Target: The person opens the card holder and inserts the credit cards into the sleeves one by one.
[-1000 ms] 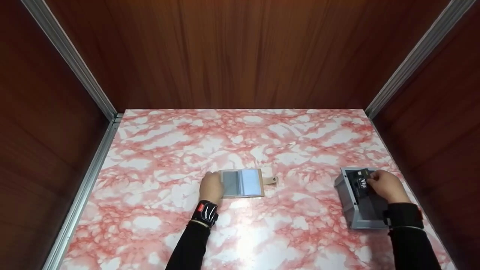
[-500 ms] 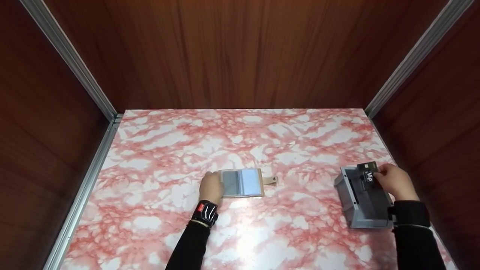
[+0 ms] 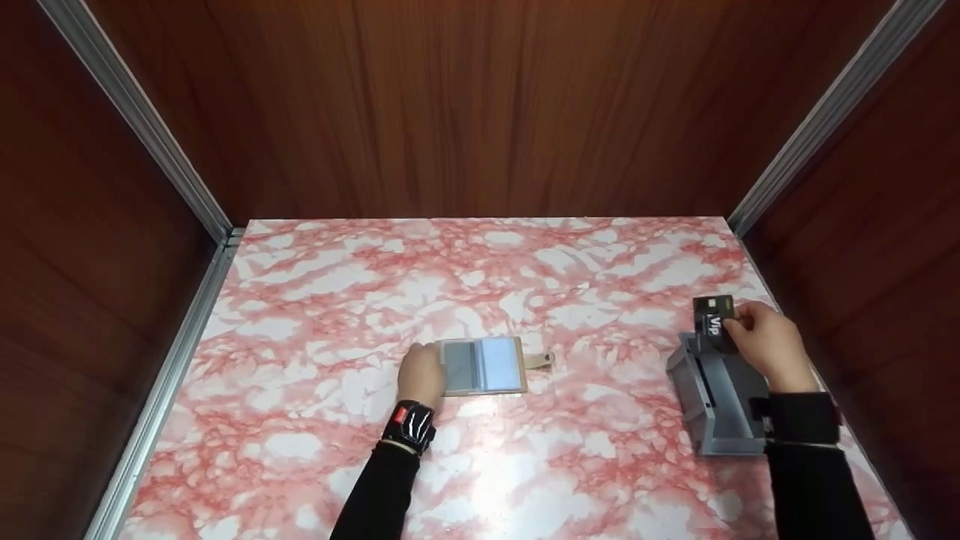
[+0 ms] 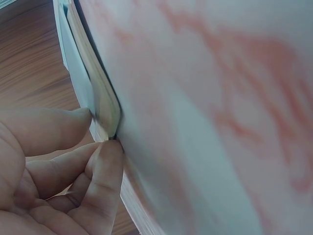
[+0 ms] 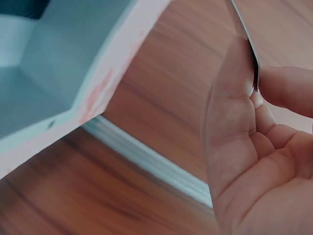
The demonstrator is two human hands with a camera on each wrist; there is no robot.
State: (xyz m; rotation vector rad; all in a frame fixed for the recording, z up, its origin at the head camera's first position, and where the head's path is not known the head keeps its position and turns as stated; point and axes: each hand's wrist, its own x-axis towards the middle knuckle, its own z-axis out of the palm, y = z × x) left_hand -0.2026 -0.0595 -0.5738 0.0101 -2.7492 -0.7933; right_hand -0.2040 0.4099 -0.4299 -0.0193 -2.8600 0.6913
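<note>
An open card holder (image 3: 497, 365) with clear sleeves and a tan cover lies in the middle of the table, its snap strap (image 3: 538, 361) pointing right. My left hand (image 3: 421, 373) pinches its left edge; the left wrist view shows the thumb over the sleeve edges (image 4: 90, 73) and fingertips at the cover. On the right, my right hand (image 3: 772, 346) pinches a black VIP card (image 3: 712, 322) between thumb and fingers. The card is above the far end of a grey bin (image 3: 701, 397). In the right wrist view, only the card's thin edge (image 5: 252, 49) shows.
The table (image 3: 360, 300) has a red and white marbled top. Dark wood-grain panels (image 3: 480, 112) enclose its back and sides, with metal rails (image 3: 825, 112) at the corners. My right hand and wrist cover part of the bin.
My right hand has lifted the VIP card up out of the bin, first slightly right, then left and away from me. The left hand and card holder stay in place.
</note>
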